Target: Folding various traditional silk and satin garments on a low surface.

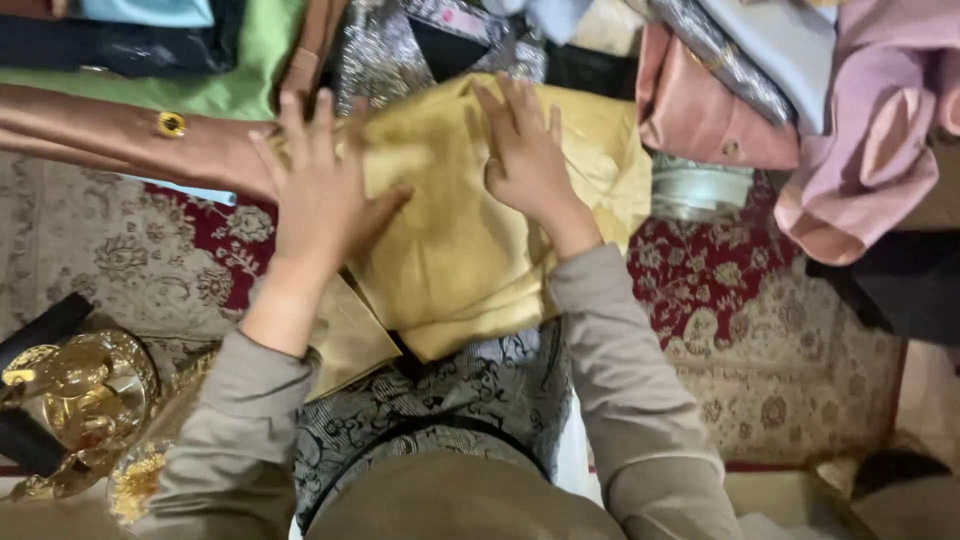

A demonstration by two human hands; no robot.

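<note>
A folded yellow cloth (450, 250) lies in front of me on a red and beige patterned carpet (750, 300). My left hand (320, 195) rests flat on the cloth's left part, fingers spread. My right hand (525, 155) presses flat on its upper middle, fingers spread toward the far edge. Both arms wear grey sleeves. Neither hand grips anything. A black and white patterned fabric (470, 390) lies under the cloth's near edge.
Piled garments ring the far side: pink ones (870, 130) at right, a salmon piece (700, 110), a silver glittery fabric (380, 50), green cloth (240, 70), and a brown sleeve with a gold button (171, 124). A golden ornamental vessel (80, 395) stands at lower left.
</note>
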